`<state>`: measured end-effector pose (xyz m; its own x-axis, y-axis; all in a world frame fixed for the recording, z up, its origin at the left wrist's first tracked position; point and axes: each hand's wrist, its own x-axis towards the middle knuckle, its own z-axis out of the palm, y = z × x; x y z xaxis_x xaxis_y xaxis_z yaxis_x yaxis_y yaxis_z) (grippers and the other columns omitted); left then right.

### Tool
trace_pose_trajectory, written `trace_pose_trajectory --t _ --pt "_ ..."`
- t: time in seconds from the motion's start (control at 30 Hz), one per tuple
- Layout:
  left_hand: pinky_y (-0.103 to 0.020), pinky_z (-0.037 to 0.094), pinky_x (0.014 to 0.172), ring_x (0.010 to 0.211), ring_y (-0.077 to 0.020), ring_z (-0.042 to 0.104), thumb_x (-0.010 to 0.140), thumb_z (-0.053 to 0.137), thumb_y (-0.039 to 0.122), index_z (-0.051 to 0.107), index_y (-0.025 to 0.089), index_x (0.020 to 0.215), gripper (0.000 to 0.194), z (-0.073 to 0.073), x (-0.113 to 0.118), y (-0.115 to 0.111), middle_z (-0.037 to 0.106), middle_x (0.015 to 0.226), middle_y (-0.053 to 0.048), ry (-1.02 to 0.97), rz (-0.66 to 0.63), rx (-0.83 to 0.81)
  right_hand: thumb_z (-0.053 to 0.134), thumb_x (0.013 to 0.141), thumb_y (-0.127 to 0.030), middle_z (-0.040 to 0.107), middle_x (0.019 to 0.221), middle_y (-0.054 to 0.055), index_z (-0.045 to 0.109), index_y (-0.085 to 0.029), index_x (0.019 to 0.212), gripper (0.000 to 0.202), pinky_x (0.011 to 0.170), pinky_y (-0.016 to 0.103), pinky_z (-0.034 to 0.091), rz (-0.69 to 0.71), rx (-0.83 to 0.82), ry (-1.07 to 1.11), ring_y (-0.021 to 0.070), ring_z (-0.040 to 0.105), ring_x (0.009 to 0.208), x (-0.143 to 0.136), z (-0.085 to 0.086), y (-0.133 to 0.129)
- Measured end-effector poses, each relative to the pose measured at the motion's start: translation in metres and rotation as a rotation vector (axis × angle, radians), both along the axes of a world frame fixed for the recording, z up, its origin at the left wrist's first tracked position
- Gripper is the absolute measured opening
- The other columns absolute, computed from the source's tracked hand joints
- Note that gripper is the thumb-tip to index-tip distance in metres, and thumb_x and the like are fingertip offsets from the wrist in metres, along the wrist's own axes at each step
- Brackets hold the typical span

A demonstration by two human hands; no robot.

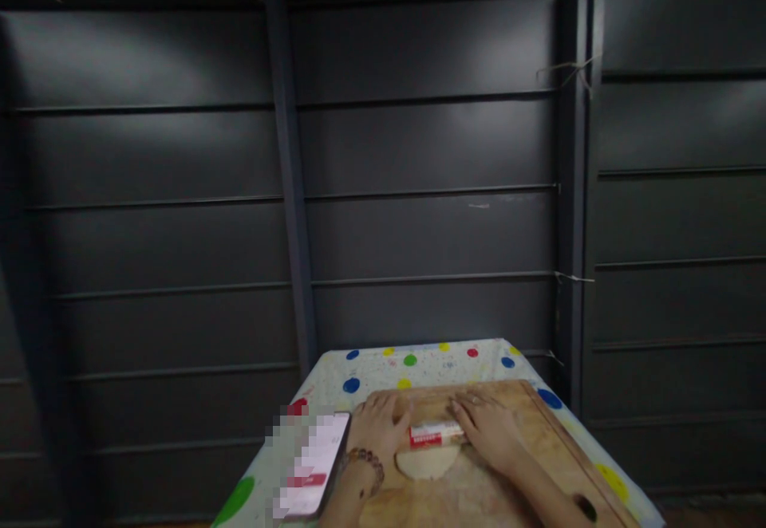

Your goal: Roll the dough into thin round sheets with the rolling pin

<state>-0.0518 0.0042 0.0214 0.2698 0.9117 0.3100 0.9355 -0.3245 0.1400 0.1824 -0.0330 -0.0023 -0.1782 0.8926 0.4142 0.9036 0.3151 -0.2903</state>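
A rolling pin (436,434) with a red and white label lies crosswise on a wooden board (479,504). Beneath and in front of it is a flat, pale round of dough (426,462). My left hand (378,430), a beaded bracelet at its wrist, rests flat over the pin's left end with the fingers stretched out. On the right end lies my right hand (487,430), its fingers extended forward and slightly apart. Both palms hide the ends of the pin, and neither hand is wrapped round it.
A phone (317,464) with a lit screen, partly pixelated, lies left of the board. The table's white cloth (383,360) has coloured dots. Behind the table stands a dark panelled wall (431,145) with upright posts.
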Motion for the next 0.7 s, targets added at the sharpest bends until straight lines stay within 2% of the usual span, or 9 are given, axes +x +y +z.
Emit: trace_pose_trajectory --t 0.13,0.2,0.3,0.37,0.47,0.53,0.63,0.7 --pt "-0.044 0.04 0.106 0.124 -0.0301 0.054 0.094 0.042 0.045 0.068 0.017 0.116 0.043 -0.006 -0.004 -0.007 0.066 0.128 -0.012 -0.045 -0.046 0.079 0.052 0.089 -0.057 0.065 0.129 0.002 0.07 -0.032 0.117 0.041 0.104 0.038 0.037 0.137 0.028 0.088 0.025 0.056 0.12 0.005 0.006 -0.018" --pt "-0.044 0.04 0.108 0.123 -0.0286 0.055 0.094 0.044 0.045 0.065 0.016 0.119 0.044 -0.009 -0.012 -0.01 0.066 0.127 -0.012 -0.108 -0.128 0.131 0.061 0.083 -0.06 0.066 0.126 0.002 0.071 -0.032 0.113 0.042 0.101 0.038 0.038 0.174 0.037 0.098 0.0261 0.057 0.116 0.005 0.007 -0.022" --pt "-0.042 0.039 0.11 0.126 -0.0229 0.052 0.096 0.045 0.039 0.061 0.023 0.125 0.037 -0.012 -0.027 -0.015 0.063 0.132 -0.006 -0.239 -0.309 0.211 0.064 0.083 -0.058 0.07 0.117 0.002 0.07 -0.031 0.11 0.039 0.094 0.036 0.041 0.2 0.061 0.098 0.0252 0.061 0.107 0.004 0.004 -0.021" --pt "-0.041 0.038 0.112 0.13 -0.0201 0.048 0.098 0.042 0.036 0.058 0.028 0.128 0.035 -0.013 -0.037 -0.02 0.06 0.136 -0.002 -0.337 -0.342 0.277 0.065 0.083 -0.056 0.071 0.11 0.002 0.07 -0.03 0.109 0.037 0.089 0.035 0.042 0.166 0.109 0.096 0.025 0.063 0.101 0.003 -0.002 -0.015" --pt "-0.046 0.038 0.112 0.132 -0.0216 0.045 0.099 0.036 0.034 0.056 0.028 0.131 0.038 -0.015 -0.045 -0.028 0.056 0.141 -0.004 -0.423 -0.259 0.38 0.058 0.088 -0.054 0.072 0.102 0.003 0.069 -0.029 0.106 0.032 0.083 0.034 0.043 0.024 0.209 0.155 0.0252 0.064 0.095 0.007 -0.01 -0.005" --pt "-0.05 0.035 0.112 0.135 -0.0243 0.041 0.098 0.033 0.035 0.055 0.025 0.134 0.043 -0.018 -0.044 -0.035 0.05 0.146 -0.007 -0.401 -0.154 0.379 0.051 0.093 -0.051 0.072 0.1 0.004 0.067 -0.028 0.106 0.031 0.081 0.033 0.044 -0.048 0.28 0.243 0.0247 0.064 0.094 0.013 -0.015 0.001" --pt "-0.056 0.028 0.114 0.144 -0.0305 0.03 0.095 0.034 0.041 0.044 0.015 0.146 0.058 -0.024 -0.033 -0.047 0.033 0.157 -0.014 -0.252 0.019 0.173 0.044 0.095 -0.051 0.071 0.096 0.006 0.066 -0.027 0.105 0.034 0.076 0.033 0.046 -0.119 0.371 0.344 0.0252 0.065 0.09 0.021 -0.018 0.005" --pt "-0.058 0.021 0.116 0.147 -0.0342 0.022 0.093 0.035 0.046 0.038 0.009 0.149 0.067 -0.028 -0.022 -0.053 0.025 0.16 -0.017 -0.122 0.076 -0.018 0.044 0.094 -0.052 0.071 0.091 0.007 0.067 -0.027 0.102 0.035 0.072 0.034 0.046 -0.166 0.417 0.361 0.0265 0.065 0.086 0.024 -0.018 0.006"
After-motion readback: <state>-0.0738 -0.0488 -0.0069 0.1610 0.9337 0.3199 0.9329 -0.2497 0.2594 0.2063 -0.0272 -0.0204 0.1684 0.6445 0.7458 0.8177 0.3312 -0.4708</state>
